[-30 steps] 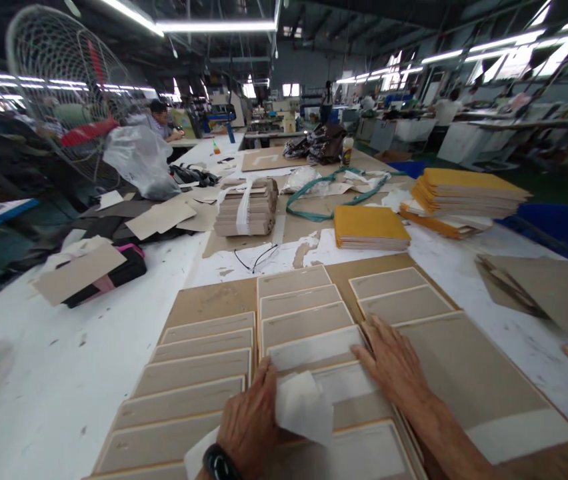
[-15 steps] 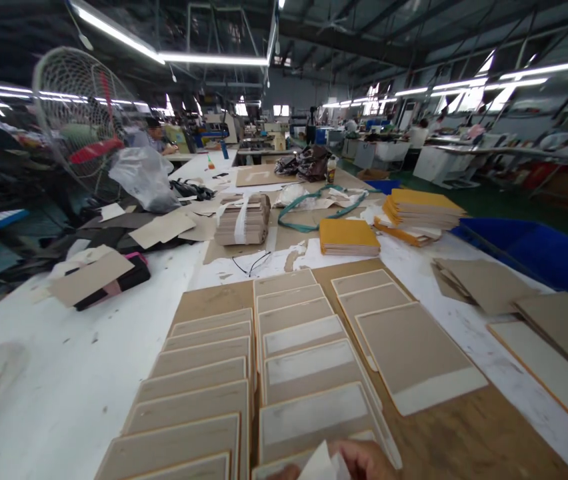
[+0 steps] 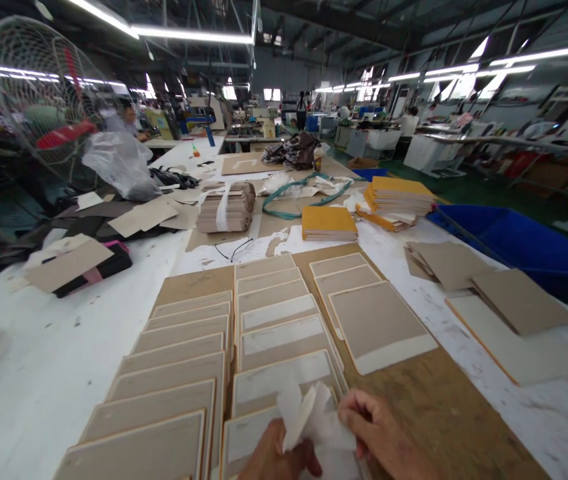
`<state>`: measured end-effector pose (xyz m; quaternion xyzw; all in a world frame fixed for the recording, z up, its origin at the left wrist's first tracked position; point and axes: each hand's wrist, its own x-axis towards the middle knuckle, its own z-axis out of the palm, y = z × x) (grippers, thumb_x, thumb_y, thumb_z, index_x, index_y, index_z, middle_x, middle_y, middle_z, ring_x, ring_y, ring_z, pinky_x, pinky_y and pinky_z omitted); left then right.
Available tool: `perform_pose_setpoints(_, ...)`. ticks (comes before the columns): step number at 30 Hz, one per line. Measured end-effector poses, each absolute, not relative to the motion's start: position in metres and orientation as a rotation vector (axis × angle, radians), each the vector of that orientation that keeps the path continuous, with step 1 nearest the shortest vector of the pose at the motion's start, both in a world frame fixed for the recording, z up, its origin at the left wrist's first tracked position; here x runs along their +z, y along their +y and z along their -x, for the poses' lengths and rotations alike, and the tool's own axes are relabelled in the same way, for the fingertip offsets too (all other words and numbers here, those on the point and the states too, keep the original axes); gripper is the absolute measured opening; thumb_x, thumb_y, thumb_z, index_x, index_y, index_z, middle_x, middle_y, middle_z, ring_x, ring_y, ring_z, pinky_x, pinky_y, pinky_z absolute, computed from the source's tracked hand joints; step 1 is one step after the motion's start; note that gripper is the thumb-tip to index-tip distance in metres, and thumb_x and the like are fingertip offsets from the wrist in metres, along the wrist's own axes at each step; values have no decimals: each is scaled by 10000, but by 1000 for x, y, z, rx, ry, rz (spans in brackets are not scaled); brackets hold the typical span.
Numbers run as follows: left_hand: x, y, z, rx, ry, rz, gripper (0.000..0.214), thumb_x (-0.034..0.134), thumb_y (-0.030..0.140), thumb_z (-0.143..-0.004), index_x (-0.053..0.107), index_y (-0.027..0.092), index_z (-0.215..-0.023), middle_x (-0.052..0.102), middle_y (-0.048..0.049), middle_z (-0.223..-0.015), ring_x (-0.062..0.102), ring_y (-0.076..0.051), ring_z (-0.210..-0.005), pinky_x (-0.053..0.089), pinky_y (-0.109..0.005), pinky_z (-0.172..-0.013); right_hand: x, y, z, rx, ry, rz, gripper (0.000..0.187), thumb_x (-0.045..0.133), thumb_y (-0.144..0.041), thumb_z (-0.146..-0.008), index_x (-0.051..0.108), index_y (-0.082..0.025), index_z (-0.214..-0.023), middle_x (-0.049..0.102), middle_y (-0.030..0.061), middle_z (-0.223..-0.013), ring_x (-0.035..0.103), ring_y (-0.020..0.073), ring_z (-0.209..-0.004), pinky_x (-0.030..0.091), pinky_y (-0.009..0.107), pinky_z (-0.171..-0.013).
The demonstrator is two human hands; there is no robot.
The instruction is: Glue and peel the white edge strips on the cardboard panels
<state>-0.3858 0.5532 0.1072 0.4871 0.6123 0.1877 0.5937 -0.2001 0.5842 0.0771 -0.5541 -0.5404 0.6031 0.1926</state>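
Note:
At the bottom edge both my hands hold a crumpled white paper strip (image 3: 309,417). My left hand (image 3: 277,460) pinches its lower left part. My right hand (image 3: 381,437) grips its right side with curled fingers. Under them lie rows of overlapping grey-brown boards (image 3: 274,333) with pale edges, on a brown board sheet (image 3: 429,393). The boards in the middle row show a white band along their near edge. One larger board (image 3: 379,323) lies to the right of the rows.
A white table (image 3: 39,360) stretches left. Yellow stacks (image 3: 329,223) and a bundled stack (image 3: 224,207) sit farther back, loose boards (image 3: 519,300) to the right, a blue bin (image 3: 514,243) beyond. A fan (image 3: 29,87), a plastic bag (image 3: 119,163) and scraps lie left. People work far behind.
One second ago both hands pressed flat on the middle row with the paper under the left. They drew back toward me and now hold the paper up between them; the view shifted.

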Motion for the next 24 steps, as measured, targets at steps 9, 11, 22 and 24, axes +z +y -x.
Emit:
perform_pose_setpoints(9, 99, 609, 316, 618, 1381, -1004, 186, 455, 235, -647, 608, 131, -660, 564, 3, -548, 534, -155, -578, 413, -278, -620, 65, 665, 132, 1377, -1899, 1412, 258, 425, -401, -810, 593, -205, -811, 629, 2, -747, 570, 154, -720, 431, 252, -640)
perform_pose_setpoints(11, 91, 617, 305, 617, 1420, -1010, 202, 445, 259, -671, 602, 133, -664, 535, 11, -506, 514, -152, -546, 406, -279, -597, 48, 686, 116, 1200, -1974, 1425, 284, 415, -395, -819, 584, -216, -961, 650, 48, -919, 584, 188, -863, 451, 304, -759)
perform_pose_setpoints(22, 77, 630, 282, 639, 1850, -1098, 381, 371, 352, -781, 591, 150, -1019, 634, -82, -1063, 497, -251, -1089, 318, -371, -988, 17, 835, 55, 229, -2150, 1649, 397, 361, -306, -849, 450, -116, -1186, 506, 150, -1223, 434, 244, -1148, 370, 379, -928)
perform_pose_setpoints(24, 73, 648, 271, 643, 1810, -1294, 414, 320, 316, -820, 520, 148, -1141, 604, -87, -1143, 485, -231, -1117, 322, -354, -998, 19, 858, 54, 219, -2163, 1664, 368, 358, -289, -846, 463, -147, -1169, 546, 120, -1180, 474, 222, -1102, 385, 341, -900)
